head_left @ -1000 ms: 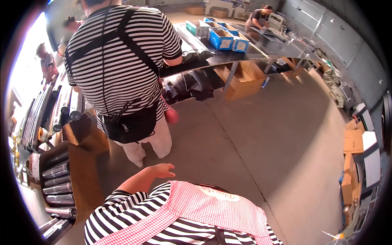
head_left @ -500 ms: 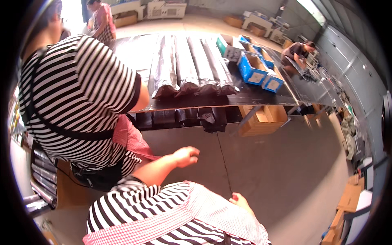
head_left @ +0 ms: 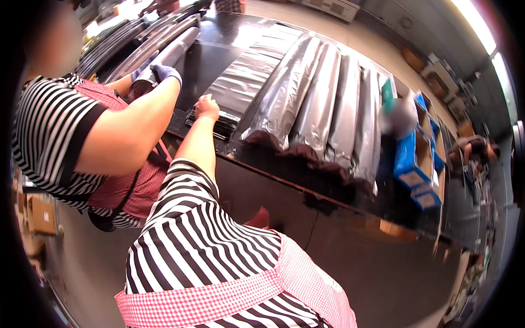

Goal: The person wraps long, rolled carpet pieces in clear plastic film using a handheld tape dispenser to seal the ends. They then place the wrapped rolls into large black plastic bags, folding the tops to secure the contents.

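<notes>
My left hand reaches far forward to the table's near edge. Its fingers are curled at the near left corner of a flat stack of shiny grey-black plastic bags; what lies inside the fingers is hidden. Dark folded edges of the stack show beside my wrist. Just right of the stack, several long silvery plastic-wrapped bundles lie side by side, their dark gathered ends toward me. My right hand is out of view.
Close on my left a co-worker in a striped shirt holds a long dark roll with gloved hands. More rolls lie beyond. Blue cardboard boxes stand on the black table's right part. Another person bends at the far right.
My view has swung left, and the table is nearer. My left hand has moved from above the floor to the bag stack. My right hand has left the view.
</notes>
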Demonstrator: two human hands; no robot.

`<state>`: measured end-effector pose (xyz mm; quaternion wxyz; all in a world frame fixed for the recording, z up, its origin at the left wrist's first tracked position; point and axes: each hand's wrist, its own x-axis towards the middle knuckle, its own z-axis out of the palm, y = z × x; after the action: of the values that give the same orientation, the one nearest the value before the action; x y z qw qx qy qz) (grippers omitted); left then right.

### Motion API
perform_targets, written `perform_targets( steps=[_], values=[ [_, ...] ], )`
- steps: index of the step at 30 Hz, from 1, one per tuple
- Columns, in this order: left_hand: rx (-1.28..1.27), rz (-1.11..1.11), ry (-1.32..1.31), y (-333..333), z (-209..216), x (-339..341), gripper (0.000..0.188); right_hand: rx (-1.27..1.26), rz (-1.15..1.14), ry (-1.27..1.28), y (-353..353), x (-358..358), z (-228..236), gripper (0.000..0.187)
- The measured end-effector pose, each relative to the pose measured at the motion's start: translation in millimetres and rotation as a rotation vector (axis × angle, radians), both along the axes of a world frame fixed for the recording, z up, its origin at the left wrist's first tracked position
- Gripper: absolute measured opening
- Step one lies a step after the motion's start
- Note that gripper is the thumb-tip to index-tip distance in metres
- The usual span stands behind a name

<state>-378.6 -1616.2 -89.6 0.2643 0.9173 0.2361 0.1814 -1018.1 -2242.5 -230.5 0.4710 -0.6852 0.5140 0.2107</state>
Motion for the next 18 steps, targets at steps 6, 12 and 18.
perform_targets(
  steps=[6,12,18],
  values=[
    [0.005,0.087,0.294,27,10,29,0.049,0.013,0.039,-0.067,-85,114,-7,0.049],
    [0.08,0.183,0.398,2,30,39,0.06,0.0,0.086,-0.108,-145,181,6,0.047],
    [-0.038,0.184,0.533,9,56,71,0.049,0.013,0.153,-0.037,-132,230,20,0.048]
  ],
)
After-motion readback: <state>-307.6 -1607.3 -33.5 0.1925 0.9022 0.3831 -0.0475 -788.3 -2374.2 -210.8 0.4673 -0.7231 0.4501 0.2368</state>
